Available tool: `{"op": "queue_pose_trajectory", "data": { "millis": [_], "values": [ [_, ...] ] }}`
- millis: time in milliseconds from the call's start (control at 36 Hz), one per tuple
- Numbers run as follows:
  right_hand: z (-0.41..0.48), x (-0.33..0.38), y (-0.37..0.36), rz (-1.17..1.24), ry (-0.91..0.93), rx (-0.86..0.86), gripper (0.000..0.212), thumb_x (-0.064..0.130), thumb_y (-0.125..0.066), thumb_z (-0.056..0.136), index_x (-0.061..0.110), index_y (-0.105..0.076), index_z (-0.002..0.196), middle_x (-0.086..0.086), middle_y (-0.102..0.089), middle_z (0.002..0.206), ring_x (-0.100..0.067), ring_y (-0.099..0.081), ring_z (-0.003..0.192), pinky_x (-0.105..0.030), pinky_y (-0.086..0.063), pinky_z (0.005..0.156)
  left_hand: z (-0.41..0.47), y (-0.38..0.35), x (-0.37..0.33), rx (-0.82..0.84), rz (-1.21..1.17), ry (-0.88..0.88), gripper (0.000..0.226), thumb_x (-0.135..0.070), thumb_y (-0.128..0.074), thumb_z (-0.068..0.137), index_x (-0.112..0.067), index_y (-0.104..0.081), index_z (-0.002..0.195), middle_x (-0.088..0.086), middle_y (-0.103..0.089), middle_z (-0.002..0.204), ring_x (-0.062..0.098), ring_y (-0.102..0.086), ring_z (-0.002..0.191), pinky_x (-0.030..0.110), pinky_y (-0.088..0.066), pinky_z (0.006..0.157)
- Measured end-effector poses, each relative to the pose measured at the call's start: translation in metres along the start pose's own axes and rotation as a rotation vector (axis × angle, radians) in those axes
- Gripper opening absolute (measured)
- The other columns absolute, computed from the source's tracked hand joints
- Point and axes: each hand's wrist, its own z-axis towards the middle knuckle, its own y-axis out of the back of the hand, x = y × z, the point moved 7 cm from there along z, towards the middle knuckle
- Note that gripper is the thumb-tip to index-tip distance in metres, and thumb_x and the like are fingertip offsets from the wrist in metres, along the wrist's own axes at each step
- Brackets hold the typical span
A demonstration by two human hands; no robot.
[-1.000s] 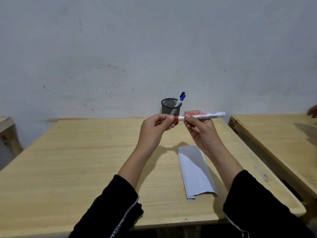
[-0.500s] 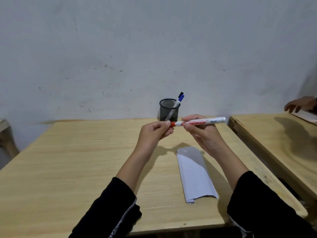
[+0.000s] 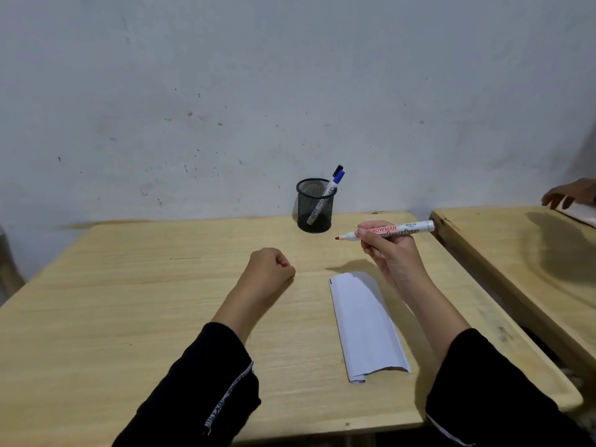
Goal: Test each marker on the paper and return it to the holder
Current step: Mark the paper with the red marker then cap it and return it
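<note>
Two bare hands are showing above a pale wooden table (image 3: 129, 301), each reaching out of a black sleeve. The right hand (image 3: 390, 253) is closing its fingers around the barrel of a white marker with red lettering (image 3: 396, 230), holding it nearly level above the table, with its uncapped red tip pointing left and its blunt end pointing right. The left hand (image 3: 269, 269) is curling into a tight fist just over the tabletop, left of the marker and well apart from it; a small bit of red is peeking out between its fingers, though what it is gripping cannot be told for sure. A folded sheet of white paper (image 3: 364, 321) is lying flat on the table between the two forearms, nearer the right one, with its near end curling up and a short dark mark sitting at its far left corner. A black wire-mesh cup holder (image 3: 314, 206) is standing upright near the far edge of the table, just left of the marker's tip, and it is holding a blue-capped marker (image 3: 332, 185) and a black-capped one, both leaning to the right. A second wooden table (image 3: 516, 253) is sitting to the right, and another person's hand (image 3: 567, 193) is resting over its far end. A grey, speckled wall (image 3: 258, 91) is rising behind both tables.
</note>
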Motion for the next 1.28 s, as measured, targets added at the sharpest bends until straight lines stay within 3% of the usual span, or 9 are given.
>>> {"op": "queue_pose_trajectory", "data": {
  "millis": [389,556,611,722,889,1000,1083,1194,1278],
  "values": [
    [-0.005,-0.002,-0.005,-0.023,-0.027,0.005,0.011,-0.002,-0.062,0.082,0.007,-0.066,0.079,0.006,-0.060,0.055,-0.008,-0.052,0.057,-0.013,-0.045,0.054,-0.002,-0.008,-0.001,0.004,0.039,-0.061,0.020,-0.017,-0.067,0.078,0.001,-0.065,0.086,-0.002,-0.051,0.067,0.012,-0.046,0.063,0.020,-0.037,0.058],
    [-0.005,0.000,-0.009,-0.002,-0.035,0.004,0.010,0.000,-0.060,0.084,0.007,-0.065,0.078,0.003,-0.060,0.060,-0.006,-0.052,0.057,-0.013,-0.047,0.056,-0.015,-0.002,0.007,-0.078,-0.046,-0.011,0.051,-0.031,-0.070,0.080,-0.002,-0.056,0.121,0.008,-0.055,0.114,0.017,-0.055,0.102,0.023,-0.039,0.080],
    [-0.003,0.000,-0.009,0.006,-0.040,-0.018,0.010,0.000,-0.060,0.085,0.006,-0.064,0.078,-0.001,-0.060,0.064,-0.007,-0.053,0.057,-0.013,-0.048,0.055,-0.023,0.002,0.007,-0.131,-0.065,-0.029,0.054,-0.031,-0.068,0.083,-0.003,-0.052,0.126,0.008,-0.049,0.124,0.017,-0.053,0.113,0.016,-0.036,0.082],
    [0.000,-0.005,-0.010,0.057,-0.057,-0.079,0.011,0.000,-0.059,0.085,0.007,-0.063,0.076,-0.004,-0.061,0.066,-0.009,-0.056,0.058,-0.013,-0.051,0.057,-0.045,0.001,-0.004,-0.199,-0.107,-0.144,0.041,-0.028,-0.066,0.085,-0.008,-0.056,0.119,0.003,-0.047,0.119,0.005,-0.048,0.095,-0.007,-0.031,0.067],
    [0.005,-0.024,-0.008,-0.013,-0.079,-0.121,0.011,0.003,-0.068,0.080,0.011,-0.061,0.075,-0.002,-0.058,0.064,-0.007,-0.054,0.055,-0.013,-0.049,0.059,-0.071,-0.041,-0.025,0.073,-0.015,-0.355,0.042,-0.041,-0.058,0.088,-0.018,-0.054,0.123,-0.011,-0.046,0.121,-0.002,-0.048,0.108,-0.002,-0.034,0.081],
    [0.003,-0.036,-0.002,-0.087,-0.096,-0.128,0.012,0.001,-0.067,0.079,0.007,-0.057,0.076,-0.006,-0.054,0.063,-0.007,-0.051,0.051,-0.012,-0.045,0.053,-0.073,-0.057,-0.028,0.192,0.093,-0.423,0.043,-0.048,-0.052,0.089,-0.026,-0.054,0.126,-0.011,-0.045,0.135,0.000,-0.037,0.122,0.017,-0.033,0.098],
    [0.003,-0.043,0.005,-0.210,-0.117,-0.138,0.010,0.006,-0.067,0.079,0.008,-0.057,0.075,-0.007,-0.057,0.065,-0.010,-0.054,0.055,-0.015,-0.046,0.054,-0.071,-0.064,-0.023,0.240,0.135,-0.408,0.049,-0.050,-0.050,0.089,-0.029,-0.050,0.133,-0.013,-0.041,0.143,-0.003,-0.033,0.128,0.016,-0.027,0.097],
    [0.000,-0.052,0.012,-0.332,-0.116,-0.181,0.010,0.009,-0.064,0.076,0.010,-0.054,0.075,-0.010,-0.059,0.070,-0.015,-0.054,0.060,-0.023,-0.044,0.058,-0.068,-0.066,-0.021,0.246,0.147,-0.396,0.050,-0.052,-0.053,0.087,-0.029,-0.053,0.131,-0.014,-0.042,0.142,-0.007,-0.037,0.119,0.014,-0.029,0.094],
    [0.000,-0.054,0.012,-0.360,-0.081,-0.184,0.010,0.006,-0.062,0.077,0.010,-0.052,0.074,-0.006,-0.059,0.067,-0.008,-0.056,0.053,-0.018,-0.043,0.052,-0.068,-0.066,-0.021,0.241,0.154,-0.395,0.051,-0.052,-0.053,0.086,-0.028,-0.054,0.131,-0.015,-0.042,0.142,-0.005,-0.038,0.121,0.015,-0.030,0.094]
  ]
}}
